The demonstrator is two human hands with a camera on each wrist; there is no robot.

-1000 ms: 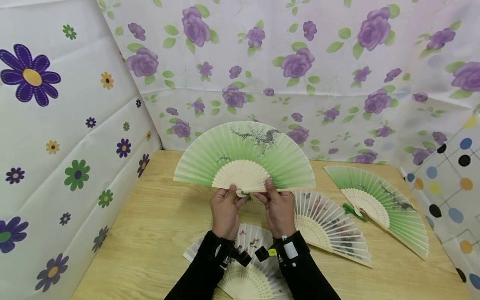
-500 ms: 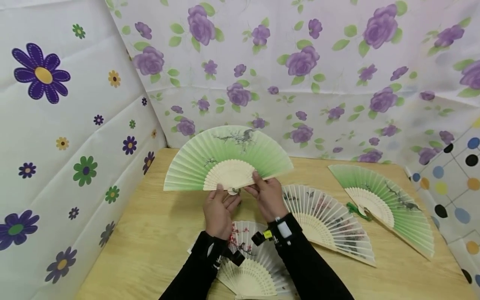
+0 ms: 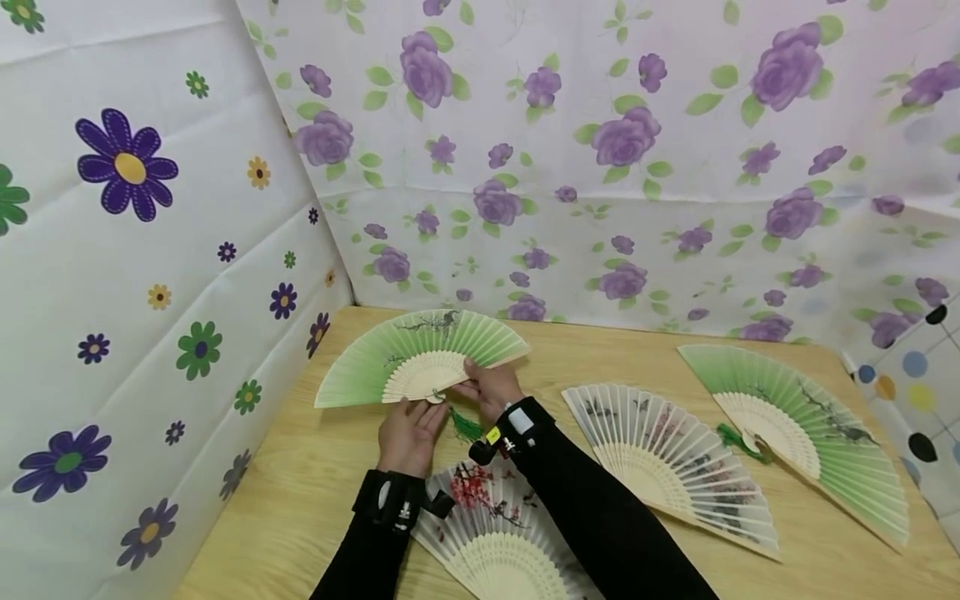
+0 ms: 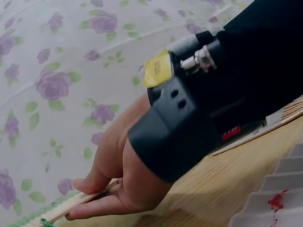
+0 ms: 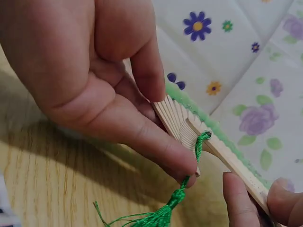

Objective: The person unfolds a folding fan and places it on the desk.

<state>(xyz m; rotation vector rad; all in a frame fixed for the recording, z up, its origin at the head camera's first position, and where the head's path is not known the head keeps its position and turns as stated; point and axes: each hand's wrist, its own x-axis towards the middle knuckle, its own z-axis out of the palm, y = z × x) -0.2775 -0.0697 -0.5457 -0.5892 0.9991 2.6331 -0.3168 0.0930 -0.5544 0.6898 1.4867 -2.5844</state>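
A green folding fan (image 3: pixel 420 350), spread wide with a dark branch print, is held tilted over the back left of the table. My right hand (image 3: pixel 492 388) pinches its right guard stick between thumb and fingers, as the left wrist view also shows. At the base, near the pivot, my left hand (image 3: pixel 408 433) holds the ribs with its thumb on one side and fingers beneath. A green tassel (image 5: pixel 161 208) hangs from the pivot by a cord. The left wrist view catches only a strip of this fan.
A white fan with red blossoms (image 3: pixel 502 533) lies spread under the forearms. To the right lie a pale fan with floral print (image 3: pixel 675 467) and another green fan (image 3: pixel 802 433). Flowered cloths (image 3: pixel 555 242) stand behind and to the left of the wooden table (image 3: pixel 285 500).
Both hands have carried the green fan left and down, close over the table. Its tassel has come into view. The head view has shifted a little; the other fans lie as before.
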